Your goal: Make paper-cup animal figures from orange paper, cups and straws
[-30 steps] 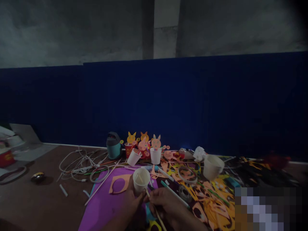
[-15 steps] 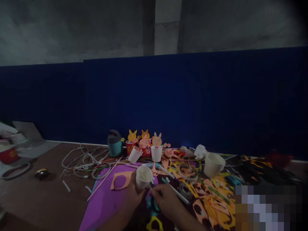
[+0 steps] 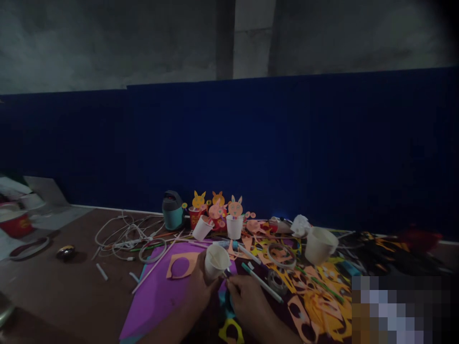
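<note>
My left hand (image 3: 199,285) is wrapped round a white paper cup (image 3: 217,262), its open mouth tilted toward me. Something thin and pale shows inside the cup. Close against the cup's lower right side, my right hand (image 3: 244,292) is closed in a pinch. A slim, dark-tipped piece juts from its fingers to the cup wall, too small and dim to name. Partly hidden below the right hand lies a teal object (image 3: 224,302). Under the left forearm is a purple sheet (image 3: 154,291), with a peach paper piece (image 3: 181,265) with a round hole on it.
Behind stand cups with paper animal faces (image 3: 235,210) and a teal, dark-topped container (image 3: 172,211). White cables (image 3: 124,234) lie left. To the right are a larger white cup (image 3: 319,244), tape rolls (image 3: 277,281), a white marker (image 3: 263,283) and orange paper scraps (image 3: 322,306).
The view has shifted slightly, moving the scene a little to the right. My right hand has turned slightly beside the cup; the left hand keeps its hold on it.
</note>
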`<state>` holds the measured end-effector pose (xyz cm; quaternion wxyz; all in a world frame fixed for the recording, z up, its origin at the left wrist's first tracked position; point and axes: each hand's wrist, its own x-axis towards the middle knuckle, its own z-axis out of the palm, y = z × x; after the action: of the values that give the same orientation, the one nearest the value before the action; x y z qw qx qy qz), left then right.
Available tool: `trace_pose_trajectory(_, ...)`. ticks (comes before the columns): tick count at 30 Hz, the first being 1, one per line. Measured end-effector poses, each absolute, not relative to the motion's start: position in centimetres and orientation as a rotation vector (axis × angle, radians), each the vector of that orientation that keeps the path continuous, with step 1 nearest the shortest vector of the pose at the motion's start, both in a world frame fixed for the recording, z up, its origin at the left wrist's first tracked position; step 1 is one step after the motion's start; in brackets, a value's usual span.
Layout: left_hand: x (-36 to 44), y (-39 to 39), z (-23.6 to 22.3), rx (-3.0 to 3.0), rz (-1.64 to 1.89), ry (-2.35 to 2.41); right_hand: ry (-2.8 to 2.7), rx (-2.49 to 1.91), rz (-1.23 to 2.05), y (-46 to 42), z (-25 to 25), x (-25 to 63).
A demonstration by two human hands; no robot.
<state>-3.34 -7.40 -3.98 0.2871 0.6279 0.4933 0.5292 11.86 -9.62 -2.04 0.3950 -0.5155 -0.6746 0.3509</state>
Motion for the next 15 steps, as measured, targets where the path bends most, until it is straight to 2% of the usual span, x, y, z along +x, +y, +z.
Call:
trace_pose_trajectory(2,-3.3,-7.7,-3.5,1.679,1.399,1.3,-1.66,-1.294,1.008,-9.6,-2.1,12.0)
trace_pose_trajectory(5,-3.1,-8.2,-2.9,1.635,1.384,1.309,-1.332,-1.112,1.684,-8.8,-2.0,12.5)
trace_pose_trajectory(7,-2.9,-8.4,-2.8,1.603,1.385,1.313,-1.133,-0.97,1.963,-8.3,-1.8,12.7)
trace_pose_trajectory(9,-2.7,-8.4,-3.0,1.589,1.392,1.308,-1.166,-0.975,1.906,-8.2,-1.7,12.6)
trace_pose_trajectory(13,-2.8,-7.6,-3.7,1.551,1.398,1.288,-1.603,-1.248,1.407,-8.9,-0.7,13.0)
trace_pose_trajectory(15,-3.2,-7.1,-3.8,1.5,1.411,1.35,-1.847,-1.356,1.3,-9.3,0.4,14.2)
